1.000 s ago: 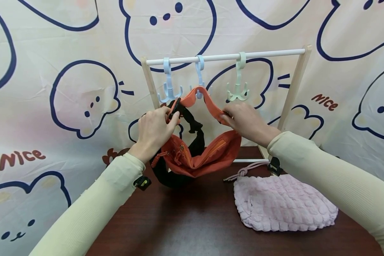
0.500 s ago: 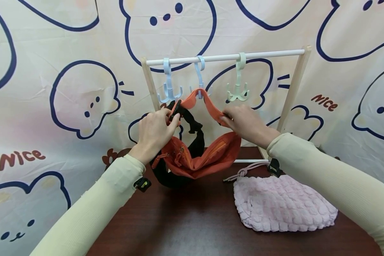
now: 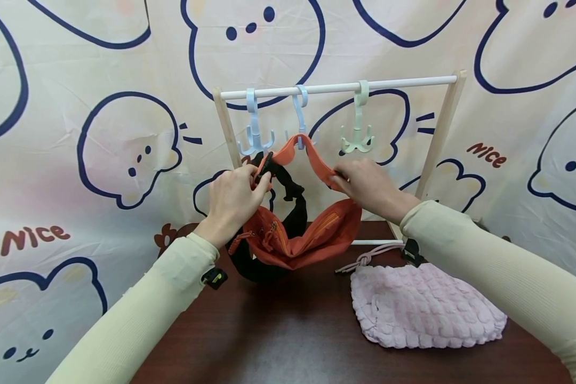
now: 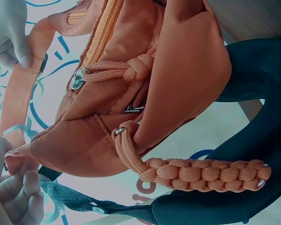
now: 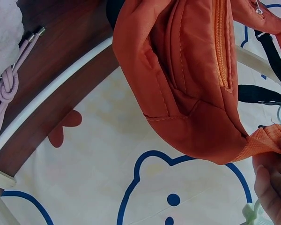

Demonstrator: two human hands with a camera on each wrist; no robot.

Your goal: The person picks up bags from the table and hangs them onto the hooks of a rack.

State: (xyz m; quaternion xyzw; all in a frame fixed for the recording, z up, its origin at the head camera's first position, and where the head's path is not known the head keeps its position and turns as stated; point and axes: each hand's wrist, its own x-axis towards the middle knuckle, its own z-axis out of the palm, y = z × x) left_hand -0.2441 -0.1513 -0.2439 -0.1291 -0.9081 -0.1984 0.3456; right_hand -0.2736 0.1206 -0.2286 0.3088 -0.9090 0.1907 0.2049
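Orange bag [image 3: 314, 246] slightly lower, pink pouch [image 3: 427, 308] nearby

On my head feed, the orange strap [image 3: 319, 165] hides part of the middle blue hook [image 3: 298, 109]; I can't tell exactly how the two meet. My left wrist view crops the left hand [image 4: 11, 192]; my right wrist view crops the right hand [image 5: 274, 182] and the pink quilted pouch [image 5: 3, 37]. The black webbing's [image 4: 126, 212] white mark [image 4: 98, 210] is too small to read.

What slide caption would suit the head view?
Left grip and right grip hold an orange waist bag by its strap at the middle hook; pink drawstring pouch on the table.
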